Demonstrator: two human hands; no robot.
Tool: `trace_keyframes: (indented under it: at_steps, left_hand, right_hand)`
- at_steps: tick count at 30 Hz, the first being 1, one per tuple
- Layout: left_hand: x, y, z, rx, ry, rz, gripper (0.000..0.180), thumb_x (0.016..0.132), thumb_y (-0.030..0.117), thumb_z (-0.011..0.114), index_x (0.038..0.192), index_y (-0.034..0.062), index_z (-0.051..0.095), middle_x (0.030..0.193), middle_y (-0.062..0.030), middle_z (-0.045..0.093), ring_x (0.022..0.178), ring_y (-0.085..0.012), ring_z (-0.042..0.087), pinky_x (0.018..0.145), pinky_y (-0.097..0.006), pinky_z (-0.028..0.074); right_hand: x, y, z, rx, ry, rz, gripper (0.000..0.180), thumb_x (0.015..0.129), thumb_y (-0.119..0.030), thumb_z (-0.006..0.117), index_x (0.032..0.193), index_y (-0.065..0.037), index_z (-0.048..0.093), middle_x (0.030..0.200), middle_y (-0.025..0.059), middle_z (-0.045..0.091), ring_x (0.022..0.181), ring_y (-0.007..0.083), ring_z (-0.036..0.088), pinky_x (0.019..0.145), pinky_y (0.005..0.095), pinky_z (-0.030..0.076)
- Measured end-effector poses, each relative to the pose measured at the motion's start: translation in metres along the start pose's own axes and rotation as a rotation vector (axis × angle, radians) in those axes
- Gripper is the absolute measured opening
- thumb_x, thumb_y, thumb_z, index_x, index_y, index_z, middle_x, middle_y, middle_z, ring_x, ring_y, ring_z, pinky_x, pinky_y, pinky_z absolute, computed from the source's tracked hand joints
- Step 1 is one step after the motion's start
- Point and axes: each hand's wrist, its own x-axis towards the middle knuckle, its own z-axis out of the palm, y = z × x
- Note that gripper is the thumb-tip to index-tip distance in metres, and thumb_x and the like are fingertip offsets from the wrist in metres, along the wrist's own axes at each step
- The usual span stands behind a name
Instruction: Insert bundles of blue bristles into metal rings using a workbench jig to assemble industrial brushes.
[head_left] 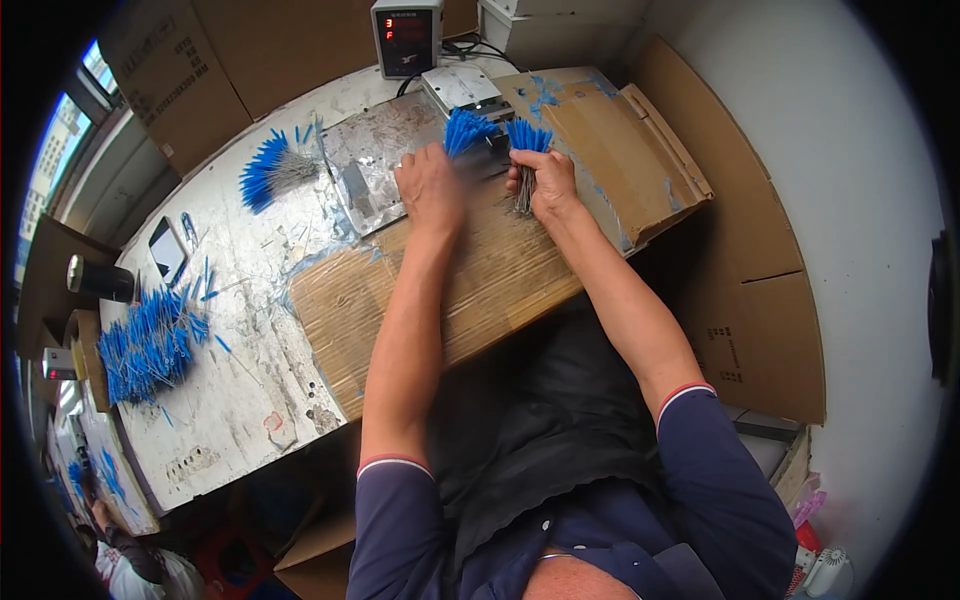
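Note:
My right hand (pixel 548 182) is closed around a bundle of thin metal rods with blue ends (pixel 528 136). The blue ends stick up above the fist, and the grey shafts hang below it. To its left, my left hand (pixel 430 185) is at the edge of a metal plate (pixel 365 150), its finger side smeared by motion. A second bundle of blue-ended rods (pixel 467 130) stands just beyond that hand; whether the fingers touch it, I cannot tell. Further left, a fanned pile of the same rods (pixel 270 172) lies on the white worktable (pixel 260 320).
A larger heap of blue-ended rods (pixel 150 345) lies at the left, near a phone (pixel 167 250) and a dark cylinder (pixel 100 278). A display box with red digits (pixel 407 40) stands at the back. Flattened cardboard (pixel 450 290) covers the near edge. Another person (pixel 140 560) is at lower left.

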Motion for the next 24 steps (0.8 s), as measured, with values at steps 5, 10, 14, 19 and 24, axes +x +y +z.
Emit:
trace_keyframes:
  at_steps: [5,10,14,19,24]
  left_hand:
    - [0.001,-0.005,0.000,-0.227,-0.047,-0.199,0.016,0.091,0.015,0.067,0.102,0.0037,0.063,0.094,-0.0173,0.070,0.087,-0.0406,0.065,0.075,-0.047,0.050]
    - [0.006,-0.015,-0.007,-0.570,-0.156,-0.236,0.017,0.093,0.014,0.068,0.107,0.0047,0.067,0.087,-0.0110,0.072,0.078,-0.0265,0.067,0.075,-0.037,0.051]
    - [0.006,-0.014,-0.006,-0.741,-0.216,-0.251,0.016,0.093,0.011,0.069,0.107,0.0047,0.068,0.082,-0.0028,0.069,0.076,-0.0113,0.060,0.073,-0.030,0.049]
    - [0.005,-0.018,-0.001,-0.728,-0.208,-0.253,0.017,0.093,0.010,0.069,0.109,0.0053,0.069,0.084,-0.0027,0.071,0.077,-0.0113,0.061,0.074,-0.030,0.049]
    - [0.006,-0.015,-0.011,-0.750,-0.207,-0.277,0.017,0.091,0.010,0.071,0.108,0.0052,0.070,0.085,-0.0025,0.072,0.077,-0.0110,0.062,0.074,-0.029,0.050]
  right_hand:
    - [0.004,0.000,0.000,0.017,0.028,-0.012,0.015,0.083,-0.003,0.073,0.093,-0.003,0.062,0.075,0.0045,0.061,0.058,0.0129,0.057,0.044,0.0263,0.042]
    - [0.003,0.001,0.008,0.071,0.000,-0.034,0.017,0.083,-0.005,0.076,0.095,-0.003,0.063,0.076,0.0032,0.062,0.059,0.0120,0.056,0.045,0.0259,0.040]
    - [0.004,-0.002,0.018,0.149,-0.073,-0.088,0.014,0.083,-0.004,0.076,0.093,-0.003,0.066,0.075,0.0032,0.063,0.057,0.0114,0.057,0.045,0.0261,0.044]
    - [0.006,0.001,0.024,0.149,-0.086,-0.143,0.013,0.084,-0.004,0.076,0.091,-0.003,0.065,0.074,0.0037,0.064,0.056,0.0115,0.057,0.044,0.0262,0.045]
    - [0.011,0.008,0.019,0.107,0.029,-0.209,0.012,0.084,-0.003,0.075,0.088,-0.002,0.063,0.074,0.0051,0.064,0.055,0.0112,0.057,0.043,0.0261,0.045]
